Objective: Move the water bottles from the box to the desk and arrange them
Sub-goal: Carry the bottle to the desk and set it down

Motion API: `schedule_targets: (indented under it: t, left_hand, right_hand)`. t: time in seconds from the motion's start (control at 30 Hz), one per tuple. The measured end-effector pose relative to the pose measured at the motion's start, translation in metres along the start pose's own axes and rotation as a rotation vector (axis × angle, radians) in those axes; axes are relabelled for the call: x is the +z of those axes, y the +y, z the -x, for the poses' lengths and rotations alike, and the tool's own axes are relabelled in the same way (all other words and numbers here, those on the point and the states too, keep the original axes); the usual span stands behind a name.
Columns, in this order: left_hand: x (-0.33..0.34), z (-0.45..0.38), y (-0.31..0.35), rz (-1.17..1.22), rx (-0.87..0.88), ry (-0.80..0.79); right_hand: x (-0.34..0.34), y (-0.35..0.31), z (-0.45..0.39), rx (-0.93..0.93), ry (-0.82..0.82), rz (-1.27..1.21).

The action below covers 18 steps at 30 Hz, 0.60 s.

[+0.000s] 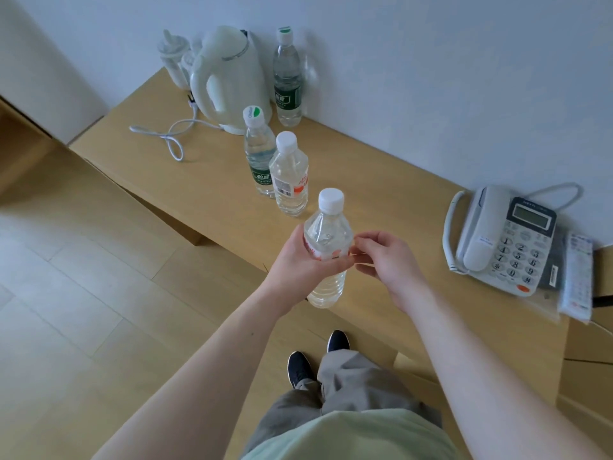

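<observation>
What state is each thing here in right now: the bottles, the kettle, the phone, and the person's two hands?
Held bottle: capped, upright, gripped by the left hand over the desk.
Left hand: wrapped round the held bottle.
Right hand: fingertips at the bottle's label; pinching it or not, I cannot tell.
Orange-label bottle: capped, standing.
Near green-label bottle: capped, standing.
Far green-label bottle: capped, standing by the wall.
Kettle: lid shut.
Phone: handset on its cradle.

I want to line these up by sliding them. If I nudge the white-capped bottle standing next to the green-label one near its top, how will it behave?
The white-capped bottle looks full, so probably heavy for its size. It is tall on a narrow base, so a high nudge may tip it; push low. It stands close to the green-label bottle, so falling could knock that over.
</observation>
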<state>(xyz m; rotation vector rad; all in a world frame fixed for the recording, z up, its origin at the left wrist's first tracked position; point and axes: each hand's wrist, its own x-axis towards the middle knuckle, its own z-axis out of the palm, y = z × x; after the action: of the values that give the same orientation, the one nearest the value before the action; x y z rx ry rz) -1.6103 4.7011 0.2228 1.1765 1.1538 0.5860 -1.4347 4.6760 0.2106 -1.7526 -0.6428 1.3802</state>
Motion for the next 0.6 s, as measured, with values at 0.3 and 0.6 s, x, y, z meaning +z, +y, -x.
schedule_targets:
  t: [0.3, 0.6]
  left_hand:
    - [-0.002, -0.039, 0.012, -0.061, -0.004, 0.116]
    - [0.003, -0.071, 0.020, -0.062, 0.007, 0.195]
  right_hand:
    - [0.000, -0.021, -0.028, -0.001, -0.004, -0.013]
    - [0.000, -0.048, -0.058, -0.032, 0.017, -0.008]
